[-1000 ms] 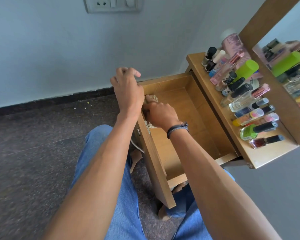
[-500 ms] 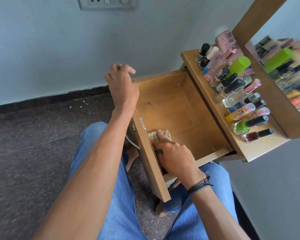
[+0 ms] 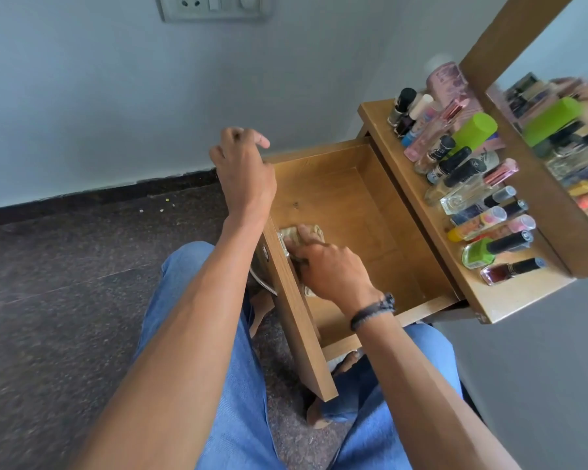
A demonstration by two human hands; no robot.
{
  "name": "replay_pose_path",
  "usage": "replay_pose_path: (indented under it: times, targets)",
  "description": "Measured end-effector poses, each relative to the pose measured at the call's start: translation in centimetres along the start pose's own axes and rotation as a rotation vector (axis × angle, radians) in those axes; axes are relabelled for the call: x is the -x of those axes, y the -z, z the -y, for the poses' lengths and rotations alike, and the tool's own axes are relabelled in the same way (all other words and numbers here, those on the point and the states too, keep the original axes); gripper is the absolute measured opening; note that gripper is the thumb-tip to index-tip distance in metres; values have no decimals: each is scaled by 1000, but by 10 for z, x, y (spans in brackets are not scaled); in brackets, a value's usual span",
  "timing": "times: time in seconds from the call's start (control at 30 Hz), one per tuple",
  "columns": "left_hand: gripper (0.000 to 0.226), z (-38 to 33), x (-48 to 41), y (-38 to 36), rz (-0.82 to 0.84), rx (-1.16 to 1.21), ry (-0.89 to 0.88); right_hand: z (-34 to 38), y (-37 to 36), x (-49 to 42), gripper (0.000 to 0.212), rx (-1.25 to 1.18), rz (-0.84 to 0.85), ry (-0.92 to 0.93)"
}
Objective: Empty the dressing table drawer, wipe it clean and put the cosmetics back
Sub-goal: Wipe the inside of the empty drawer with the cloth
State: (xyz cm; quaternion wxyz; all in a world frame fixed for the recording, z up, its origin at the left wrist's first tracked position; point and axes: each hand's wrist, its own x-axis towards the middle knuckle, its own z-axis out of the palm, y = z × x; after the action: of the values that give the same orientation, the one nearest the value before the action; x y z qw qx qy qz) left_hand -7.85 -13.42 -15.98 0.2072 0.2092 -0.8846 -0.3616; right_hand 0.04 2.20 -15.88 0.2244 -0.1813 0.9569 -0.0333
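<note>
The wooden drawer point(image 3: 353, 205) is pulled out of the dressing table point(image 3: 496, 300) and holds no cosmetics. Inside it, my right hand point(image 3: 330, 273) grips a crumpled beige cloth point(image 3: 294, 234) and presses it against the inner side of the drawer front point(image 3: 302, 330). My left hand point(image 3: 241, 171) sits on the far top corner of the drawer front with its fingers curled over it. Several cosmetics bottles point(image 3: 476, 254) stand and lie in rows on the table top, among them a green-capped can point(image 3: 476, 128).
A mirror point(image 3: 557, 130) in a wooden frame rises behind the bottles. My legs in blue jeans point(image 3: 218, 334) are under the drawer, on a dark speckled floor point(image 3: 65, 300). A metal handle point(image 3: 262, 283) sticks out of the drawer front. A wall socket point(image 3: 211, 6) is above.
My right hand slid the cloth along the inside of the drawer front from its far end toward me, then back a little. My left hand stayed on the corner.
</note>
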Motion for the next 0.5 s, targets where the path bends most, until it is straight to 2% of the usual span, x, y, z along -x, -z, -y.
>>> replay_pose_path:
  times: [0.2,0.5]
  targets:
    - [48,2,0,-1,-2,11,-4,19,24,-48,55,49,-14,-11]
    - [44,1,1,-1,-10,4,-22,25,30,-63,51,78,-36,-38]
